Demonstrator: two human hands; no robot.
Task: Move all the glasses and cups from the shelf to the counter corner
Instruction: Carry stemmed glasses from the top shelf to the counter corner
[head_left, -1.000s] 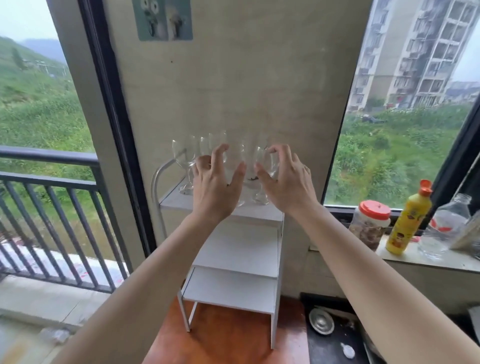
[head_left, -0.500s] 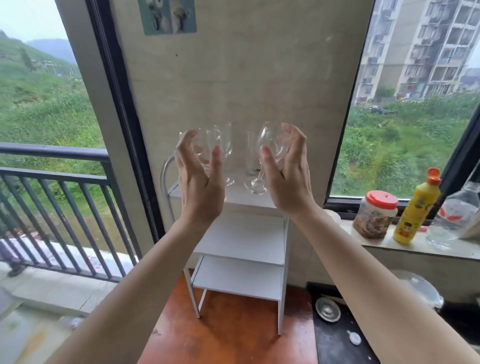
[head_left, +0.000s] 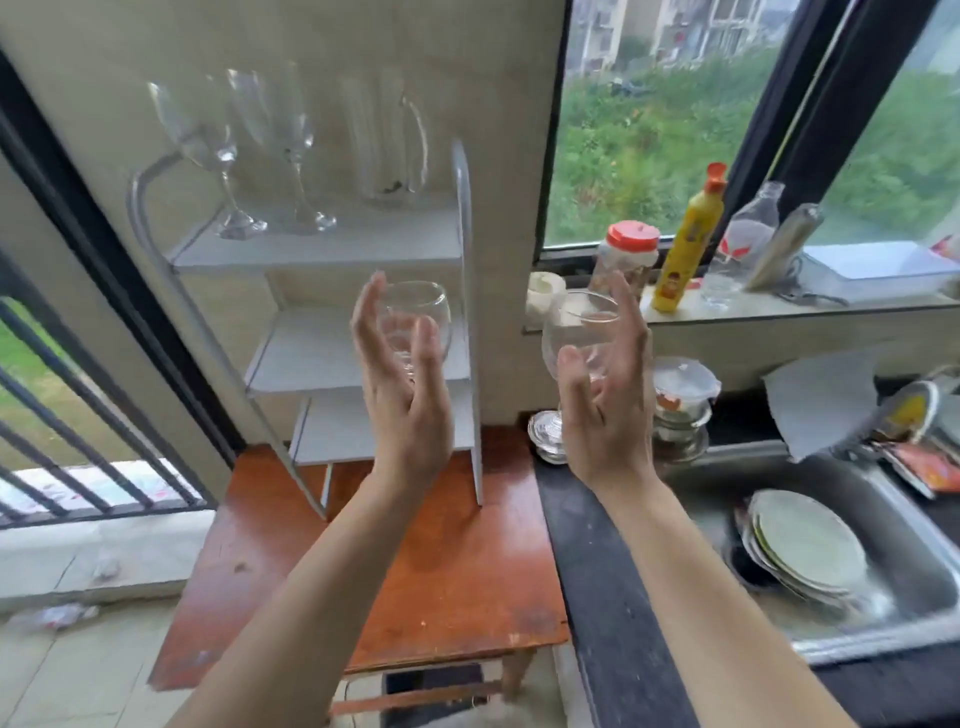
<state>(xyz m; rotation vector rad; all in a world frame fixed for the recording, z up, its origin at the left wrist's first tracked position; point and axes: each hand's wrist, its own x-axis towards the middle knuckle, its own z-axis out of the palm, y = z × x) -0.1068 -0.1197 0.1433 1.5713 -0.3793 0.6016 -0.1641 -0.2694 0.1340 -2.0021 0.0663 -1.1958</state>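
Observation:
My left hand (head_left: 402, 400) holds a clear wine glass (head_left: 418, 314) by its bowl and stem, in front of the white three-tier shelf (head_left: 317, 249). My right hand (head_left: 608, 400) holds a second wine glass (head_left: 574, 332), whose foot hangs just over the black counter (head_left: 576, 525) at its back corner. Three glasses stand on the top shelf: a wine glass (head_left: 205, 143), a flute (head_left: 291, 135) and a glass mug (head_left: 389, 143). The two lower shelves are bare.
The shelf stands on a wooden table (head_left: 452, 561). Right of the counter strip, a steel sink (head_left: 904, 530) holds stacked plates (head_left: 805, 545). A jar (head_left: 626, 260), a yellow bottle (head_left: 685, 244) and a lidded container (head_left: 680, 384) crowd the sill and back.
Both hands have lifted a wine glass each off the top shelf and carried them down and to the right. The view has swung right, bringing the sink into sight.

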